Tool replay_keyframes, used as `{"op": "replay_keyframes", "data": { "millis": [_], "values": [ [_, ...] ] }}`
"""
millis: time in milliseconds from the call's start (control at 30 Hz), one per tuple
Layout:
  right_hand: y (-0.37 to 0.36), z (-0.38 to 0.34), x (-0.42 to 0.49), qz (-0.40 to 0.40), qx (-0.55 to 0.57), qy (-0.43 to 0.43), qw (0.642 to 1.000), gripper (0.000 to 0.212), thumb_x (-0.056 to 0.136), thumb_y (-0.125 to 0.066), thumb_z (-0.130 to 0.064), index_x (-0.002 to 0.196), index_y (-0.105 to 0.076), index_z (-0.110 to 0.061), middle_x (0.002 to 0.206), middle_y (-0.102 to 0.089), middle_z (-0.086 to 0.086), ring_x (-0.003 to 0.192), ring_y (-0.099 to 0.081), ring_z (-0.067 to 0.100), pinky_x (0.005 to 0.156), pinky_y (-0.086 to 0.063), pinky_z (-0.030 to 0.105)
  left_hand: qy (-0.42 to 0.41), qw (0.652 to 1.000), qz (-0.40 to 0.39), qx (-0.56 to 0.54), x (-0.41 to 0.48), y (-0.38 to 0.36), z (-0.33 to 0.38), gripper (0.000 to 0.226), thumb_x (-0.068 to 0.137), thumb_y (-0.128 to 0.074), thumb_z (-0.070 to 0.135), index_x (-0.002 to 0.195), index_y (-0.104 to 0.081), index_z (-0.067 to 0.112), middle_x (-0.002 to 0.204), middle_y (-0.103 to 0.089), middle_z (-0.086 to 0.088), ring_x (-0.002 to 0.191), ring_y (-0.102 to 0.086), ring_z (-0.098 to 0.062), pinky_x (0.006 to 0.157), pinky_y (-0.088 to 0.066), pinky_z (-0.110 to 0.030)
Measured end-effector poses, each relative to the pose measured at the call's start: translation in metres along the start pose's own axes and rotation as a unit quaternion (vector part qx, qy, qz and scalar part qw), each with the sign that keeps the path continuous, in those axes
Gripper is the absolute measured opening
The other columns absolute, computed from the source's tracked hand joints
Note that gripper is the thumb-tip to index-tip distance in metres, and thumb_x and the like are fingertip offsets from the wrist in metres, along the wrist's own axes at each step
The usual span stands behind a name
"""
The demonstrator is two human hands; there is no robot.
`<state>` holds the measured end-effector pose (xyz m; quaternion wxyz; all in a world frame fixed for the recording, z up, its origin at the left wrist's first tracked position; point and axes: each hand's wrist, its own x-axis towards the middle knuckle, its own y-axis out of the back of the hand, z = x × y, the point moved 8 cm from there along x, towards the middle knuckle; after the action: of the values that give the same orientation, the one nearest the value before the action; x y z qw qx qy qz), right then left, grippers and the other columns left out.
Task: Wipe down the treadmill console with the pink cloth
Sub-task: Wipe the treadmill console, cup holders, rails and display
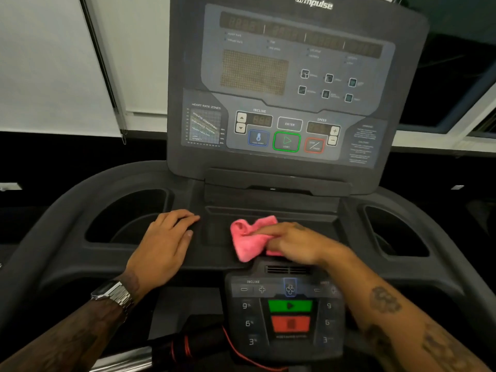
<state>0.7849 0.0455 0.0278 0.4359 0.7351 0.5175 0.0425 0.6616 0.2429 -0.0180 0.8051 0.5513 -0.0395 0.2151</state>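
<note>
right hand (292, 241) grips pink cloth (248, 238) on console tray (214, 238) | left hand (166, 242) flat, fingers relaxed | risk: a wipe straying toward the person presses green start key (290, 306)

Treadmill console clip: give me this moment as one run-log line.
stage: wiping centre tray | right hand: holds bunched pink cloth on dark grey plastic treadmill console | left hand: rests flat beside tray | upright display panel: untouched

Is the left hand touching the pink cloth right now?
Apart. The head view shows the left hand flat on the tray, with bare dark surface between it and the pink cloth under the right hand.
</note>
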Motion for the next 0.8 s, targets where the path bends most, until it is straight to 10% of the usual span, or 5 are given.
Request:
{"op": "replay_keyframes", "data": {
  "millis": [233,500,700,800],
  "values": [
    [0.071,0.108,-0.068,0.096,-0.049,-0.163,0.981,0.039,0.088,-0.057,-0.017,0.092,-0.072,-0.053,0.065,-0.068,-0.009,0.053,-0.059,0.0,0.057,-0.044,0.016,0.006,1.0,0.006,-0.005,-0.001,0.002,0.003,0.048,0.096,-0.03,0.039,0.133,-0.054,0.021,0.132,-0.049,0.006,0.12,-0.044,-0.015,0.101,-0.041,-0.036],
    [-0.009,-0.027,0.02,0.065,-0.182,0.032,0.981,0.04,0.085,-0.052,-0.028,0.117,-0.063,-0.048,0.122,-0.069,-0.006,0.115,-0.062,0.018,0.098,-0.047,0.026,0.006,1.0,0.002,0.003,0.002,0.002,0.004,0.045,0.094,-0.033,0.035,0.132,-0.055,0.023,0.129,-0.049,0.007,0.118,-0.045,-0.014,0.094,-0.041,-0.034],
    [-0.036,-0.062,0.047,0.054,-0.028,0.086,0.994,0.039,0.076,-0.048,-0.013,0.102,-0.073,-0.029,0.097,-0.074,-0.001,0.083,-0.066,0.011,0.078,-0.054,0.032,0.006,1.0,0.002,-0.015,0.0,0.001,0.003,0.044,0.093,-0.034,0.033,0.13,-0.055,0.021,0.128,-0.051,0.004,0.117,-0.046,-0.015,0.092,-0.04,-0.035],
    [0.007,-0.039,0.036,0.226,0.131,0.044,0.964,0.031,0.078,-0.049,-0.009,0.094,-0.072,-0.021,0.076,-0.072,0.002,0.064,-0.067,0.013,0.065,-0.051,0.029,0.013,1.0,0.01,-0.017,0.001,0.004,0.004,0.047,0.094,-0.033,0.037,0.131,-0.055,0.02,0.129,-0.05,0.006,0.119,-0.045,-0.014,0.096,-0.04,-0.034]
  ]
}}
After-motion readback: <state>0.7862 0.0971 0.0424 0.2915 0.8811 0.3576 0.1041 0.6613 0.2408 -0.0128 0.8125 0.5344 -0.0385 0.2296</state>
